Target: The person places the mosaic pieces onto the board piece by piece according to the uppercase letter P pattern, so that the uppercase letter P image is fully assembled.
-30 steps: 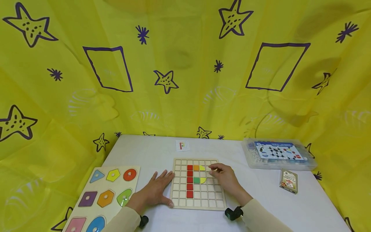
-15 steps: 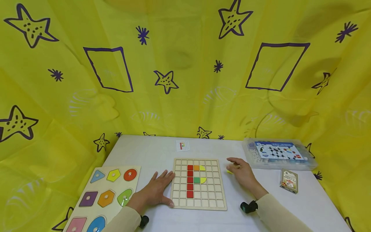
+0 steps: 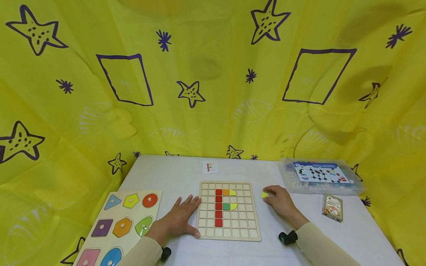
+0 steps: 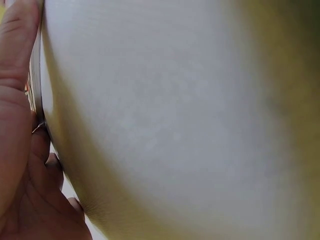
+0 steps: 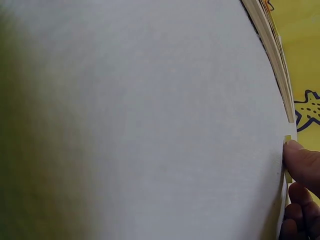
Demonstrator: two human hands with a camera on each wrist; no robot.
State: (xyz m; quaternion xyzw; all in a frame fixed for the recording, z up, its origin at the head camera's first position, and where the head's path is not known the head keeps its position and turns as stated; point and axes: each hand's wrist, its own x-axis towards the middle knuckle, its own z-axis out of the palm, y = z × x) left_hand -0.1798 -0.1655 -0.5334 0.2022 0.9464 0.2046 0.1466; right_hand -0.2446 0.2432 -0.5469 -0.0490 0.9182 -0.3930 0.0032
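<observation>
A wooden grid board (image 3: 244,233) lies flat on the white table, with a column of red tiles (image 3: 218,214), an orange tile (image 3: 226,192), a green tile (image 3: 226,206) and two yellow tiles with a rounded side in it. My left hand (image 3: 178,218) rests spread against the board's left edge, thumb at its lower corner. To the right of the board, my right hand (image 3: 281,201) pinches a small yellow tile (image 3: 264,194) between thumb and fingers, close over the table. In the right wrist view the thumb (image 5: 302,162) lies along that yellow tile.
A small pattern card (image 3: 210,167) lies behind the board. On the left is a knob puzzle board (image 3: 114,207) with coloured shapes. A clear plastic box (image 3: 321,176) and a small card box (image 3: 332,207) stand at the right. A yellow curtain (image 3: 213,122) hangs behind.
My right hand has moved right, from over the board's right part to the table beside it, and its fingers have closed on the yellow tile there. The left hand stays in place.
</observation>
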